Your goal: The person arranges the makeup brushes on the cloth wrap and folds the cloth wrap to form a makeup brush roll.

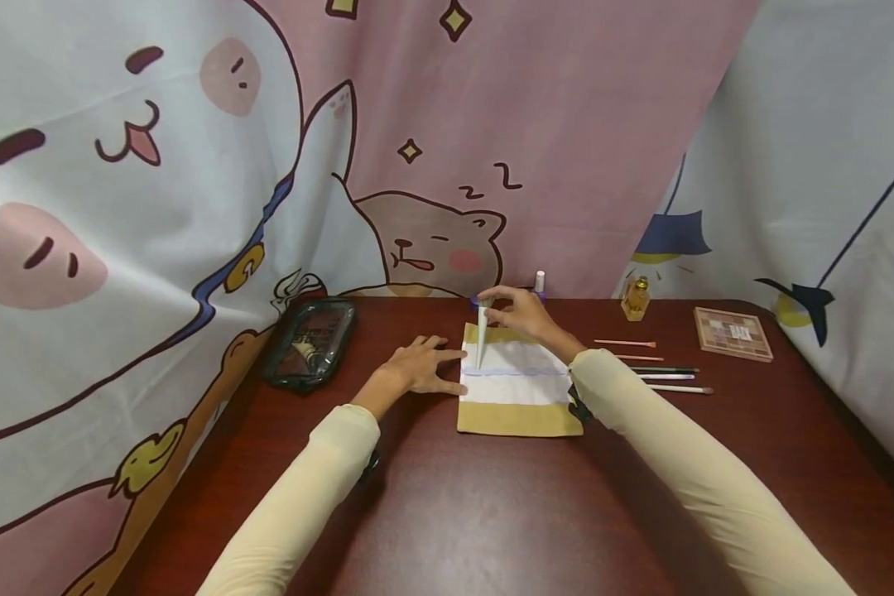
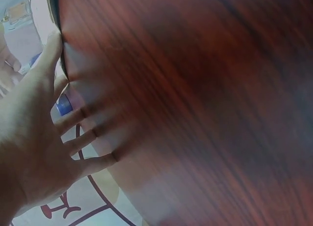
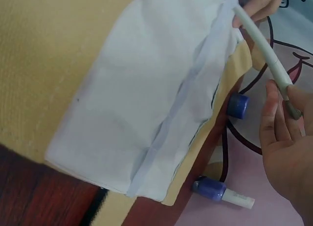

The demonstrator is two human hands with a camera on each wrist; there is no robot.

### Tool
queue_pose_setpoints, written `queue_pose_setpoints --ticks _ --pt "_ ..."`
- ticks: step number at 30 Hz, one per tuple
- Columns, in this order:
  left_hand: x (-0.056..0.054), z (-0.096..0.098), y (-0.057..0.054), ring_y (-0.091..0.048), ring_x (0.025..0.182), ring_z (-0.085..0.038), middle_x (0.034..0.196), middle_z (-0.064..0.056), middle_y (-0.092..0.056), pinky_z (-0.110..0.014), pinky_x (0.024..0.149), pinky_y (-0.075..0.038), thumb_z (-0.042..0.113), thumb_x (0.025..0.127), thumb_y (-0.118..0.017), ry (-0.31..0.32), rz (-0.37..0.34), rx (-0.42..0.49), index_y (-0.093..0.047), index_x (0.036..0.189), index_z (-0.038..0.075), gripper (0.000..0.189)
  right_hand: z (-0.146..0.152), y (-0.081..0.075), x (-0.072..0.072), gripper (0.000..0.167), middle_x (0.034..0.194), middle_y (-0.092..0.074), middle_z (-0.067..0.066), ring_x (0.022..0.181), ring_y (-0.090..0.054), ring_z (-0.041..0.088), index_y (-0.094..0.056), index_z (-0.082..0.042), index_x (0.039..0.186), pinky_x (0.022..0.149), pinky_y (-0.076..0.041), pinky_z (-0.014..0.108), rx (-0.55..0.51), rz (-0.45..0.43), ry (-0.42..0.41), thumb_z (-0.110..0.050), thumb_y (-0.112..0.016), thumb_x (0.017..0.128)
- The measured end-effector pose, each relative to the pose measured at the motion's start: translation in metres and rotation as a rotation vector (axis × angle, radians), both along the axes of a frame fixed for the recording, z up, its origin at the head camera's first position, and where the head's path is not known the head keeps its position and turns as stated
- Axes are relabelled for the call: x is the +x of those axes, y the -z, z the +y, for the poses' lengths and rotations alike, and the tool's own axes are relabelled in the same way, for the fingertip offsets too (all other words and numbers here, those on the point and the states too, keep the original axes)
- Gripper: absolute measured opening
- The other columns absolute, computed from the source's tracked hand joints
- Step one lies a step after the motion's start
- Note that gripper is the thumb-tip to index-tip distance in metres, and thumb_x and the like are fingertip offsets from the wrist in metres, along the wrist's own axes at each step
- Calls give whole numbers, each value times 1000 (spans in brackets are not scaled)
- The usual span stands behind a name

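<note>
A mustard-yellow cloth [image 1: 521, 420] with a white fabric panel [image 1: 510, 389] lies flat on the dark wooden table. Across the panel runs a thin lavender band [image 3: 183, 86]. My right hand [image 1: 525, 313] pinches a white-handled makeup brush [image 1: 481, 341] near its bristle end, which points up. The handle slants down, its tip at the band close to the panel's left side. My left hand [image 1: 420, 368] rests at the cloth's left edge, fingers spread. In the left wrist view its thumb [image 2: 51, 47] and index finger touch that edge; the other fingers lie on the table.
Several slim brushes [image 1: 670, 389] lie right of the cloth, partly behind my right forearm. Farther right are a perfume bottle [image 1: 636, 300] and a makeup palette [image 1: 733, 334]. A black tray [image 1: 311, 343] sits left. Behind the cloth are a blue-lidded container [image 3: 238, 105] and a purple bottle [image 3: 210, 189].
</note>
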State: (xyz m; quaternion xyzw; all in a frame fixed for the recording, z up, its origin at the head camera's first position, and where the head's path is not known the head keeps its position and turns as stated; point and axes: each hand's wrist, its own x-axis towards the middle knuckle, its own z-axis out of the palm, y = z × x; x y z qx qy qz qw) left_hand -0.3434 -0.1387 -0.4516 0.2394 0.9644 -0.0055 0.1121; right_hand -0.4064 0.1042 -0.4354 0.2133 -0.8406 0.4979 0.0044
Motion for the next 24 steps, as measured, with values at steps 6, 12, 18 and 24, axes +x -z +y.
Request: queue_pose_setpoints --ticks 6,12,18,24 --pt "0 0 -1 -29 152 -33 168 -5 -29 -59 109 -42 81 87 -59 11 2 6 -38 159 46 83 -1 8 -1 30 121 -71 18 106 -73 36 -72 -4 127 89 -59 45 114 54 -24 -8 -73 97" --pt "1 0 -2 -29 152 -33 168 -6 -29 -60 110 -41 81 87 -59 5 -2 7 -37 160 46 84 -3 18 0 30 121 -73 19 105 -73 36 -73 -3 125 79 -61 39 185 68 -77 -9 -75 96" --pt "2 1 -2 -29 152 -34 168 -6 -29 -61 111 -39 81 87 -59 2 -3 10 -38 160 45 84 -4 27 7 30 121 -75 14 105 -74 33 -74 -7 126 70 -60 30 232 13 -100 -14 -76 97" --pt "2 1 -2 -28 153 -33 168 -6 -28 -60 112 -39 82 87 -58 6 -2 0 -37 160 46 84 -3 33 14 29 122 -75 13 107 -74 34 -74 -6 125 82 -61 39 240 34 -117 -13 -76 96"
